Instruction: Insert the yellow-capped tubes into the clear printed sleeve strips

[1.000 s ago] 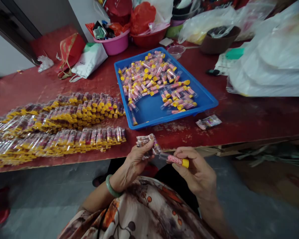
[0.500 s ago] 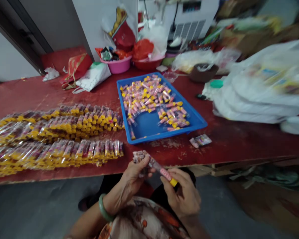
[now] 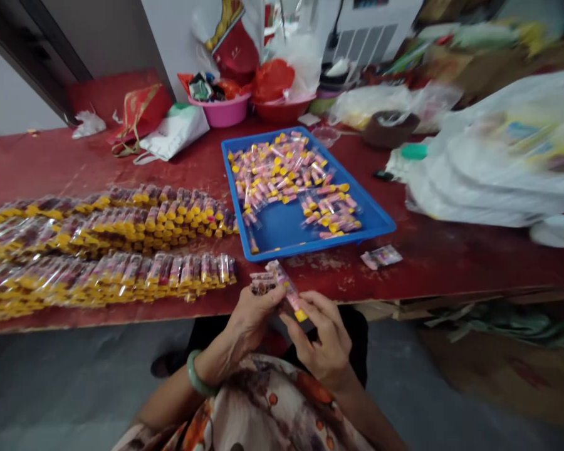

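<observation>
My left hand (image 3: 254, 316) is closed around several small printed packets (image 3: 262, 283), which stick out past its fingers. Its thumb also presses on a slim pink tube (image 3: 287, 287) in clear wrap with a yellow end. My right hand (image 3: 323, 341) has its fingers and thumb around the yellow end of that same tube, which tilts up and away to the left. Both hands are just off the table's front edge. Beyond them lies a blue tray (image 3: 282, 245), holding many similar pink tubes (image 3: 275, 166) in its back and right parts.
Neat stacked rows of yellow-ended tubes (image 3: 136, 272) fill the left of the red table (image 3: 432, 263). One flat packet (image 3: 380, 257) lies right of the tray. Large white plastic bags (image 3: 498, 181) stand at the right. Pink (image 3: 225, 114) and red basins (image 3: 284, 113) sit behind.
My right hand has moved left toward my left hand, bringing the tube's yellow end with it. The tube now stands more steeply and closer to the packets. The view has shifted slightly.
</observation>
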The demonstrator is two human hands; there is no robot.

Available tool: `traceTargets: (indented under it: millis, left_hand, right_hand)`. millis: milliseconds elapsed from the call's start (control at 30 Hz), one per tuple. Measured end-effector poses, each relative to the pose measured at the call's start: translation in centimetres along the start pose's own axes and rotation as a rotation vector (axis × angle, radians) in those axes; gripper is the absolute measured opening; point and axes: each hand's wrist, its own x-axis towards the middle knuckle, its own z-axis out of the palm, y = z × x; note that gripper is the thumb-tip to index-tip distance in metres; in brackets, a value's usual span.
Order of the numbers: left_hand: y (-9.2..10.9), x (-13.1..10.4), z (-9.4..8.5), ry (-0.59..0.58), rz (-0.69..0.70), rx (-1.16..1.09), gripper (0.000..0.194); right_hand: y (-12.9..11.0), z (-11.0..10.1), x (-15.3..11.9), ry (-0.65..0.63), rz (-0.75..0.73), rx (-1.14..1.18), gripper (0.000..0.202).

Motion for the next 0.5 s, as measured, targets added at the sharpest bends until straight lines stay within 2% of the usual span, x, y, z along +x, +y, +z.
traceTargets:
  millis: [67, 100, 133, 300, 400, 500]
  left_hand:
    - [0.3, 0.0, -0.3, -0.008, -0.002, 0.008, 0.033]
    - [0.3, 0.0, -0.4, -0.019, 0.0, 0.02, 0.032]
    - [0.4, 0.0, -0.6, -0.036, -0.001, 0.035, 0.031]
    - [0.3, -0.3, -0.8, -0.139, -0.067, 0.106, 0.034]
    - [0.0, -0.4, -0.8, -0.179, -0.094, 0.101, 0.035]
    - [-0.2, -0.2, -0.7, -0.161, -0.107, 0.092, 0.038]
  right_hand:
    - [0.0, -0.7, 0.3, -0.159, 0.049, 0.104, 0.046]
    - [0.1, -0.9, 0.4, -0.194, 0.073, 0.136, 0.044]
    - [0.2, -1.1, 0.4, -0.187, 0.1, 0.149, 0.043]
    - [0.3, -0.7, 0.8, 0.03, 0.189, 0.085, 0.035]
    - [0.1, -0.3, 1.3, 0.051, 0.16, 0.068, 0.036]
    - [-0.2, -0.1, 1.6, 0.062, 0.147, 0.06, 0.035]
